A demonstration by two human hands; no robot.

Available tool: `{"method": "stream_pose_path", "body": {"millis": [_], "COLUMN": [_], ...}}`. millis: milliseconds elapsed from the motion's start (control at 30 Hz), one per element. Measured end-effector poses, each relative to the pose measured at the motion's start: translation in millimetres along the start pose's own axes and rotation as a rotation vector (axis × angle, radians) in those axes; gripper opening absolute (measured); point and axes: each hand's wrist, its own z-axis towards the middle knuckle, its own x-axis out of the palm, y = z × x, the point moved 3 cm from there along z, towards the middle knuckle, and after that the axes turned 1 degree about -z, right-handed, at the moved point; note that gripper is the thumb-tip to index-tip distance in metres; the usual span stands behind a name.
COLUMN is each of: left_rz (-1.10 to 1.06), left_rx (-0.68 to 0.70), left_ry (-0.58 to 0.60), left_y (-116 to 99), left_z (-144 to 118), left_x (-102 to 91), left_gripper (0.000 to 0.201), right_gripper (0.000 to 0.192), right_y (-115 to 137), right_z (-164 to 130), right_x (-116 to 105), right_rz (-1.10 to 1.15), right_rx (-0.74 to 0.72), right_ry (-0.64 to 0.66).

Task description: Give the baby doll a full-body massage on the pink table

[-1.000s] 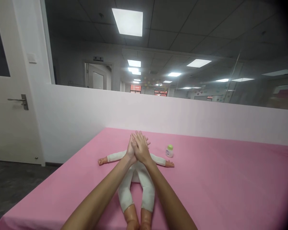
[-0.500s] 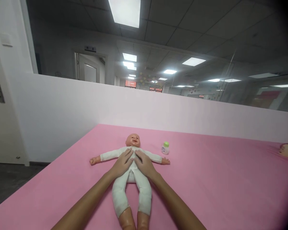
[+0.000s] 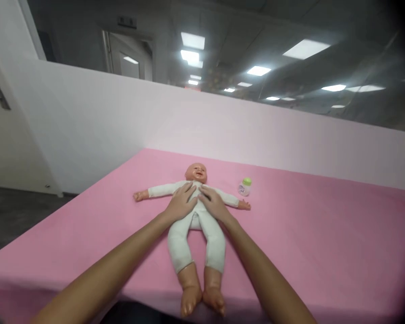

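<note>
Doll [image 3: 195, 225] lies face up on the pink table [image 3: 307, 238], arms out to the sides, feet at the near edge. Left hand [image 3: 182, 203] and right hand [image 3: 214, 204] both rest flat on the doll's chest, fingers spread, palms down, side by side with fingertips nearly meeting. Small green-capped bottle [image 3: 245, 186] stands upright just beyond the doll's outstretched arm. White wall [image 3: 121, 121] behind.
</note>
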Motion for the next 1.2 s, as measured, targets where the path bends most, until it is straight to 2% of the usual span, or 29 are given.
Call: {"method": "stream_pose_path", "body": {"millis": [67, 133, 200, 300, 467, 533, 600, 700, 767, 867, 967, 1067, 1200], "left_rz": [-0.016, -0.041, -0.038, -0.017, 0.024, 0.043, 0.054, 0.073, 0.073, 0.043, 0.018, -0.05, -0.083], "left_rx": [-0.044, -0.036, 0.0, 0.005, -0.033, -0.024, -0.011, -0.05, -0.04, -0.011, -0.04, -0.007, -0.005], "left_ry": [0.04, 0.035, -0.013, -0.054, 0.111, 0.088, 0.014, -0.04, -0.027, 0.033, 0.097, 0.063, 0.024], "left_y": [-1, -4, -9, -12, -12, -14, -17, -16, -13, -6, -2, -7, -13], "left_z": [-2, -5, -6, -7, -5, -6, -8, -10, -9, -7, -6, -6, -7], "left_x": [2.3, 1.7, -0.8, -2.8, 4.3, 3.9, 1.4, 0.2, 2.8, 9.1, 12.8, 8.8, 2.1], "left_gripper": [0.058, 0.059, 0.054, 0.05, 0.058, 0.051, 0.044, 0.038, 0.041, 0.053, 0.059, 0.055, 0.047], "right_gripper": [0.041, 0.033, 0.031, 0.041, 0.053, 0.049, 0.043, 0.036, 0.04, 0.053, 0.061, 0.064, 0.057], "right_y": [0, 1, 0, -5, -5, 1, 5, 2, -6, -18, -19, -12, -8], "right_z": [-2, -5, -8, -10, -9, -12, -16, -19, -16, -9, -7, -8, -9], "right_x": [-3, -4, -3, 1, 10, 9, 6, 3, 6, 14, 17, 15, 13], "right_rz": [-0.041, -0.043, -0.002, 0.018, 0.047, 0.035, 0.006, -0.051, -0.053, -0.018, -0.032, -0.043, -0.027], "right_rx": [-0.055, -0.072, -0.074, -0.059, -0.044, -0.025, -0.006, 0.016, 0.024, -0.007, -0.037, -0.033, -0.043], "right_ry": [-0.127, -0.189, -0.178, -0.126, -0.015, -0.041, -0.102, -0.165, -0.136, -0.023, 0.061, 0.108, 0.072]}}
